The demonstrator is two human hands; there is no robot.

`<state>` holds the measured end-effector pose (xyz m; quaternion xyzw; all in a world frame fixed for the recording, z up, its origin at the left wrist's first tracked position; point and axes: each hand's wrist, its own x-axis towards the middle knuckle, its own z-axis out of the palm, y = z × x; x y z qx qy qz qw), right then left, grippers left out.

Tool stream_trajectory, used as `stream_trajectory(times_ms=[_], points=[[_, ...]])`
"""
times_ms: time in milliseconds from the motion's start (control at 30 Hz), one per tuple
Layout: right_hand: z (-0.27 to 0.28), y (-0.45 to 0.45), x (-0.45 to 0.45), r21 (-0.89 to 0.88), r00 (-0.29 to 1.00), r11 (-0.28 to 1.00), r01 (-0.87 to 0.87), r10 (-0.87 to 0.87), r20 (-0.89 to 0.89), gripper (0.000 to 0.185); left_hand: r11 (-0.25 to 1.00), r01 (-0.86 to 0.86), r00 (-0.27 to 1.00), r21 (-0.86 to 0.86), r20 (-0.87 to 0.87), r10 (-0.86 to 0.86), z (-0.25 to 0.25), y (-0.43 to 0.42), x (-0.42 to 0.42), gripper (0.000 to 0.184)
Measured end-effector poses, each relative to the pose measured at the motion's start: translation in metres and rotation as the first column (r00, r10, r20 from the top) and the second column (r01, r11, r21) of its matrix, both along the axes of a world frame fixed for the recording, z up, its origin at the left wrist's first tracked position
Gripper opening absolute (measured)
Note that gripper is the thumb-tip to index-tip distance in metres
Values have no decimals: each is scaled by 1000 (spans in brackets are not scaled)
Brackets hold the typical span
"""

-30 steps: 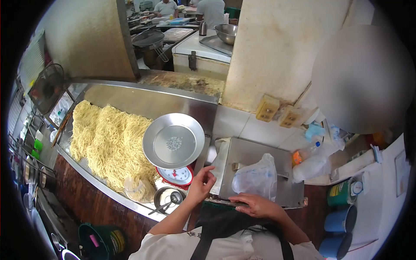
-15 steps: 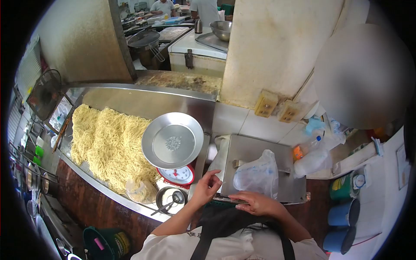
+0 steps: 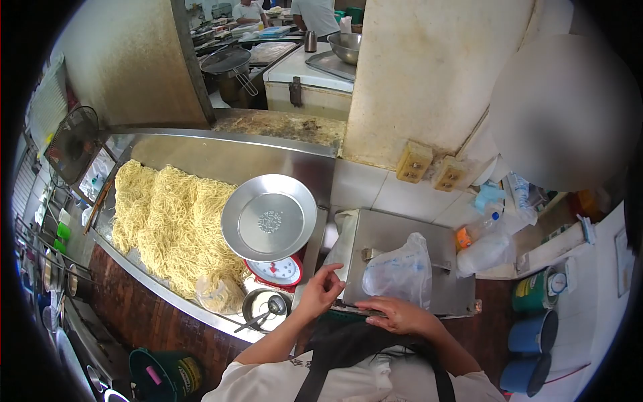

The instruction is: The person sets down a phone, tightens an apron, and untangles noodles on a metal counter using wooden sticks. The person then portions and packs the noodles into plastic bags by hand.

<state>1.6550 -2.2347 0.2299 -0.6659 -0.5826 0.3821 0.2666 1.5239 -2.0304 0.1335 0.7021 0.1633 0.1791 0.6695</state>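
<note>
My left hand (image 3: 322, 293) is held up at the near left corner of a steel lid (image 3: 348, 258), its fingers loosely bent and apart with nothing in them. Fingers stretched out, my right hand (image 3: 396, 315) lies at the lid's front edge, just below some clear plastic bags (image 3: 398, 273). It holds nothing that I can see. Left of my hands stands a red scale (image 3: 276, 271) under a round metal pan (image 3: 268, 218). Nearby are a metal bowl (image 3: 255, 303) with a ladle (image 3: 274, 306) in it and a bag of noodles (image 3: 218, 295).
A large heap of yellow noodles (image 3: 177, 224) covers much of the steel counter (image 3: 234, 151). On the right are a bottle (image 3: 487, 224), wall sockets (image 3: 413, 161) and blue buckets (image 3: 532, 331). A green bucket (image 3: 167, 374) stands on the floor. Two people work beyond the opening.
The view has shifted very slightly. Both my hands keep nearly the same pose. In the background, one person has moved a little to the left, and an arm now shows.
</note>
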Motion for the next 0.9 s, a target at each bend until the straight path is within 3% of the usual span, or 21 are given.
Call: stream_trajectory(times_ms=[900], points=[[-2, 4, 3, -12, 1000, 1000, 3, -3, -10, 44, 997, 81, 997, -18, -9, -82, 8, -1, 7, 44]])
